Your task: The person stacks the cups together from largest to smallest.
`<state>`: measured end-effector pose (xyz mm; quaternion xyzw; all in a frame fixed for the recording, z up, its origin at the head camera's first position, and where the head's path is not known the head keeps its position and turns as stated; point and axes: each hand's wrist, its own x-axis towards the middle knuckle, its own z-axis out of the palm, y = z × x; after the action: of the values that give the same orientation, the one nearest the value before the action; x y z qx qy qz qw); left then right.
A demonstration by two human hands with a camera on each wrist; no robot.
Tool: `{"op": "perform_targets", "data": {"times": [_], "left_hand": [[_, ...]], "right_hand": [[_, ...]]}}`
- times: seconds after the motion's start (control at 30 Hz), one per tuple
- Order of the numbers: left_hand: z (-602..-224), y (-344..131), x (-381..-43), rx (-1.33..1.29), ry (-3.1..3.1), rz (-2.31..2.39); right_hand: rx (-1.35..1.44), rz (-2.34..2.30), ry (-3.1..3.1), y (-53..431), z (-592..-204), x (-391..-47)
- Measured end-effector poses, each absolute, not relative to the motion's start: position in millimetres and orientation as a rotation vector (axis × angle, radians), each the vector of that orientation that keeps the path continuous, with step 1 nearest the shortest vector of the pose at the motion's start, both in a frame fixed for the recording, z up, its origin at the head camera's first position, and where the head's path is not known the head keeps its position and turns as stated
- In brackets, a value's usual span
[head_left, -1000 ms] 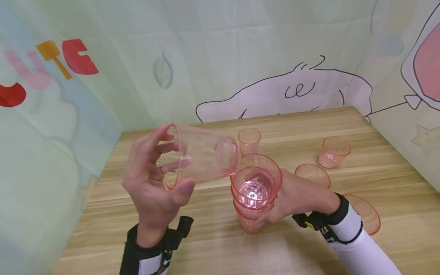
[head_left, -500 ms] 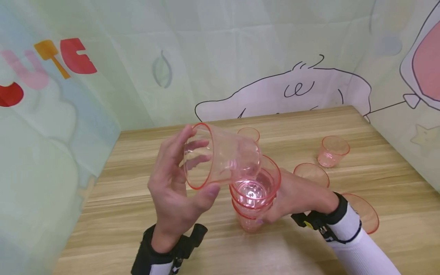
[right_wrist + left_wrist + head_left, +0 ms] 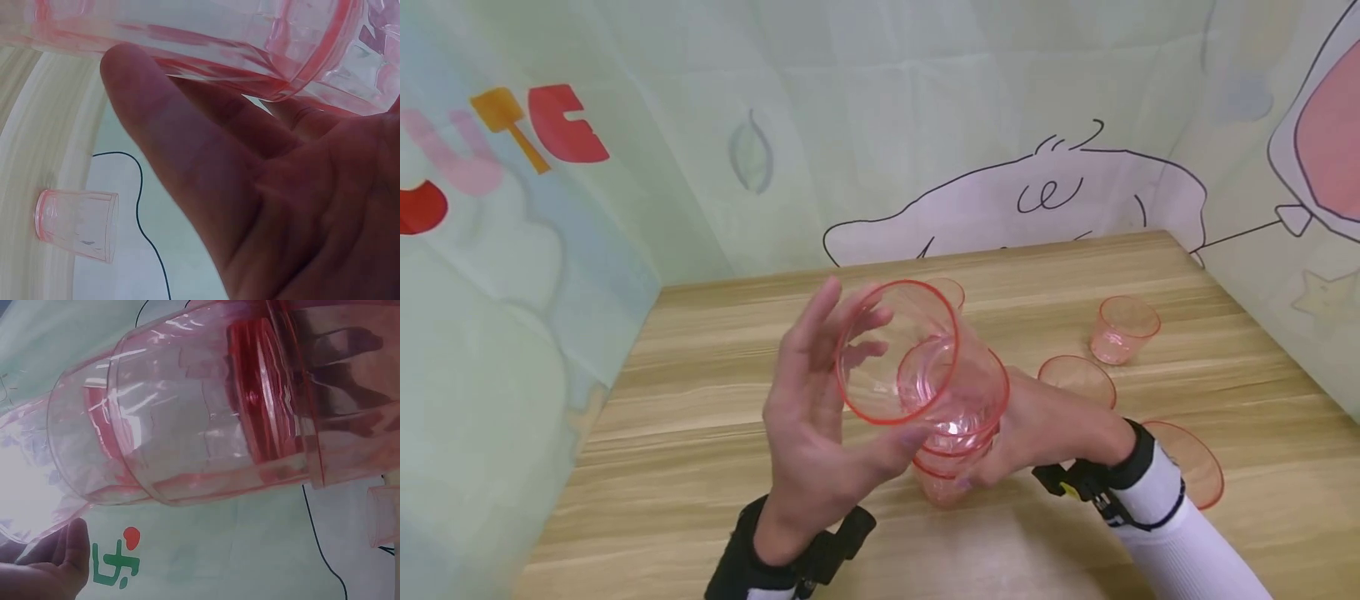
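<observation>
In the head view my left hand (image 3: 816,442) holds a clear pink tumbler (image 3: 925,379) near its rim, thumb below and fingers around the far side. The tumbler is tilted, its mouth toward me and its base angled down into or over the mouth of a tumbler stack (image 3: 943,483). How deep the base sits is hard to tell through the see-through walls. My right hand (image 3: 1045,421) grips the upright stack from the right. Its thumb (image 3: 169,131) lies along the stack in the right wrist view. Several nested rims show in the left wrist view's stack (image 3: 200,412).
A small pink tumbler (image 3: 951,292) stands behind the held one, partly hidden. Another tumbler (image 3: 1123,329) stands at the back right. Two more, a nearer tumbler (image 3: 1078,379) and a tumbler (image 3: 1195,467) by the right forearm, are partly covered. A printed cloth (image 3: 700,167) surrounds the wooden table (image 3: 700,375).
My left hand has carried its tumbler rightward to the stack and turned its mouth toward me, base lowered. The right hand and stack stay in place.
</observation>
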<state>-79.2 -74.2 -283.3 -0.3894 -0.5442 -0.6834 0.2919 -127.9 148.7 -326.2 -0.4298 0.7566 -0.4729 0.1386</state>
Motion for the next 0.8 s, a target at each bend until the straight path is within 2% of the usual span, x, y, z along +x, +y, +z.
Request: {"op": "perform_targets", "data": {"times": [0.8], "left_hand": [[-293.8, -54.5, -83.2, -1.046, -1.726, -1.602]], "right_hand": [[-1.211, -1.339, 2.193, 147.9, -322.9, -127.2]]}}
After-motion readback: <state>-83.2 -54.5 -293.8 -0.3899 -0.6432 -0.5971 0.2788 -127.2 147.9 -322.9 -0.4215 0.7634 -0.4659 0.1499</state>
